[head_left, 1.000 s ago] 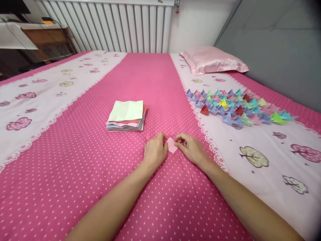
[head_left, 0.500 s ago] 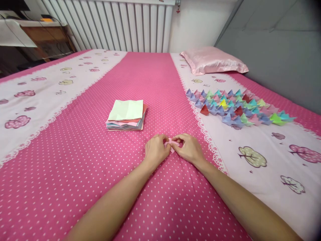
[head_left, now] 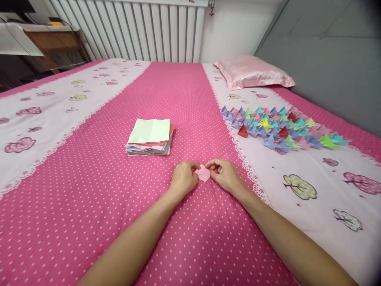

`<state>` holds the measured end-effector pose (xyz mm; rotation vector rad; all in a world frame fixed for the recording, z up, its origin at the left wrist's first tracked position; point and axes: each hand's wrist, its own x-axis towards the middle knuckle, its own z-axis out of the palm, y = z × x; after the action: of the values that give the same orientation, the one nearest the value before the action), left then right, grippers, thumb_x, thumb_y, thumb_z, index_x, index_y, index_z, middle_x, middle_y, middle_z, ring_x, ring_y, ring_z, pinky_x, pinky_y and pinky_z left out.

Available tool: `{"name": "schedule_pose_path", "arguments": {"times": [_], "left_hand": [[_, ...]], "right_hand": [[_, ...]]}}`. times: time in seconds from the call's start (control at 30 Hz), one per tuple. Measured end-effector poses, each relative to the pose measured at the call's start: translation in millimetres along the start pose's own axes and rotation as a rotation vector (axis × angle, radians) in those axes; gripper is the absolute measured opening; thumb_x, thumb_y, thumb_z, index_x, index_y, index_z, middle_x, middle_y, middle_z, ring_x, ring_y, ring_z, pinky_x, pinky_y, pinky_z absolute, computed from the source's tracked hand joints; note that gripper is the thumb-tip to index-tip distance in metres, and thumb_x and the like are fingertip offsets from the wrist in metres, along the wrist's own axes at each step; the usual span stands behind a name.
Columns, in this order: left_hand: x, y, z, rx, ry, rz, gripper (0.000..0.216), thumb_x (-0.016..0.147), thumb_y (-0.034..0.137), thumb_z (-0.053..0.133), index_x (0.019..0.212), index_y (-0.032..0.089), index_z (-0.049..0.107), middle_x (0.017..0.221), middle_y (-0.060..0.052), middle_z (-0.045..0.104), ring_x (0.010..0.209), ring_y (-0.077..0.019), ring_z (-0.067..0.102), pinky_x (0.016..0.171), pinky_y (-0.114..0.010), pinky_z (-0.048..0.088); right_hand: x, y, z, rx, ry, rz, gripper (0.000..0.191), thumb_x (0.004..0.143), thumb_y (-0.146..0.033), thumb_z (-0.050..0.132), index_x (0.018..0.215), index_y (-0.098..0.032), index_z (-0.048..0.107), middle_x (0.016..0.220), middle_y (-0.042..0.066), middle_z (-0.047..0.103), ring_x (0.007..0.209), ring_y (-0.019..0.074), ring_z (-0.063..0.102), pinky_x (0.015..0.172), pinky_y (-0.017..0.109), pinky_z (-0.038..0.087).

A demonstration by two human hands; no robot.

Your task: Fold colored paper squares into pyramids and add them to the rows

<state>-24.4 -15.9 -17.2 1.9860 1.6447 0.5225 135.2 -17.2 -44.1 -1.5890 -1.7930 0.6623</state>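
Observation:
A small piece of folded pink paper (head_left: pixel 203 174) lies on the polka-dot bedspread (head_left: pixel 190 222), between my two hands. My left hand (head_left: pixel 185 175) pinches its left edge with thumb and fingers. On the opposite side, my right hand (head_left: pixel 224 173) has its thumb and index finger curled at the right edge of the paper. Ahead and to the left sits a stack of paper sheets (head_left: pixel 150 137), pale green on top with several colours beneath. Rows of folded paper boats (head_left: pixel 276 129) in many colours stand to the right.
A pink satin pillow (head_left: pixel 253 71) rests at the far right of the bed, beside a grey panel (head_left: pixel 327 59). Behind the bed runs a white radiator (head_left: pixel 143 31). A desk (head_left: pixel 53 39) with cables stands at the far left.
My hands have moved slightly apart, and more of the pink paper shows between them, looking flatter. The stack and the boats stay put.

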Motion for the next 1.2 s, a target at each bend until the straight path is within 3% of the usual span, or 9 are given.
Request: {"name": "schedule_pose_path", "arguments": {"times": [0.27, 0.4, 0.6, 0.7, 0.77, 0.9, 1.03, 1.2], "left_hand": [[-4.9, -8.6, -8.4, 0.029, -0.038, 0.117, 0.05, 0.065, 0.001, 0.041, 0.103, 0.019, 0.067, 0.079, -0.004, 0.064, 0.079, -0.0178, 0.056, 0.076, -0.028, 0.043], [-4.3, -15.0, -9.0, -0.011, -0.076, 0.169, 0.052, 0.064, 0.0, 0.041, 0.105, 0.02, 0.066, 0.079, -0.004, 0.064, 0.079, -0.0179, 0.055, 0.076, -0.029, 0.042], [-11.4, -10.4, -13.4, -0.115, 0.005, 0.247, 0.045, 0.064, 0.004, 0.049, 0.103, 0.019, 0.066, 0.086, -0.005, 0.062, 0.082, -0.0175, 0.055, 0.074, -0.027, 0.044], [-15.2, -5.5, -14.4, -0.233, 0.096, 0.316, 0.031, 0.069, 0.014, 0.058, 0.098, 0.02, 0.067, 0.097, -0.006, 0.063, 0.093, -0.0184, 0.056, 0.085, -0.029, 0.042], [-15.4, -4.7, -12.3, -0.354, 0.101, 0.268, 0.02, 0.076, 0.021, 0.055, 0.09, 0.018, 0.068, 0.091, -0.005, 0.067, 0.086, -0.0174, 0.059, 0.081, -0.03, 0.044], [-12.5, -5.7, -4.5, -0.711, -0.085, 0.071, 0.019, 0.078, 0.026, 0.055, 0.075, 0.012, 0.066, 0.074, -0.006, 0.069, 0.067, -0.0152, 0.061, 0.065, -0.026, 0.046], [-11.2, -1.2, -2.7, -0.962, -0.153, -0.107, 0.015, 0.071, 0.022, 0.064, 0.079, 0.01, 0.062, 0.067, -0.004, 0.067, 0.057, -0.0107, 0.06, 0.055, -0.02, 0.043], [-11.8, 6.3, -7.0, -1.129, -0.181, -0.223, 0.02, 0.069, 0.018, 0.064, 0.086, 0.014, 0.055, 0.059, -0.002, 0.066, 0.052, -0.0104, 0.06, 0.049, -0.017, 0.042]], "right_hand": [[-1.1, -1.0, -14.0, 0.006, -0.141, -0.114, 0.047, 0.062, -0.001, 0.044, 0.096, -0.022, 0.069, 0.076, 0.0, 0.056, 0.05, 0.0085, 0.04, 0.049, 0.021, 0.034], [0.2, -3.3, -19.2, -0.013, -0.186, -0.197, 0.044, 0.068, -0.003, 0.048, 0.103, -0.023, 0.068, 0.082, 0.001, 0.055, 0.054, 0.0089, 0.042, 0.052, 0.022, 0.036], [-1.1, -12.4, -15.8, 0.106, -0.035, -0.251, 0.02, 0.077, -0.017, 0.057, 0.09, -0.024, 0.071, 0.094, 0.005, 0.059, 0.084, 0.0172, 0.057, 0.075, 0.031, 0.045], [-4.9, -22.2, -15.6, 0.234, 0.026, -0.231, 0.013, 0.079, -0.023, 0.058, 0.083, -0.021, 0.07, 0.095, 0.006, 0.062, 0.089, 0.0188, 0.058, 0.081, 0.033, 0.045], [-8.2, -27.8, -15.8, 0.318, -0.03, -0.182, 0.013, 0.08, -0.027, 0.056, 0.078, -0.019, 0.067, 0.083, 0.004, 0.065, 0.079, 0.0178, 0.06, 0.075, 0.032, 0.047], [-11.7, -30.3, -13.1, 0.575, -0.16, -0.05, 0.015, 0.079, -0.031, 0.058, 0.082, -0.016, 0.062, 0.073, 0.002, 0.066, 0.069, 0.0154, 0.062, 0.066, 0.028, 0.047], [-10.7, -24.4, -10.3, 0.755, -0.196, 0.138, 0.029, 0.07, -0.031, 0.067, 0.094, -0.015, 0.061, 0.067, 0.0, 0.063, 0.054, 0.0101, 0.056, 0.054, 0.023, 0.045], [-8.4, -18.4, -13.8, 0.871, -0.212, 0.244, 0.019, 0.07, -0.024, 0.066, 0.088, -0.017, 0.066, 0.059, -0.003, 0.06, 0.047, 0.0056, 0.049, 0.048, 0.019, 0.04]]}}
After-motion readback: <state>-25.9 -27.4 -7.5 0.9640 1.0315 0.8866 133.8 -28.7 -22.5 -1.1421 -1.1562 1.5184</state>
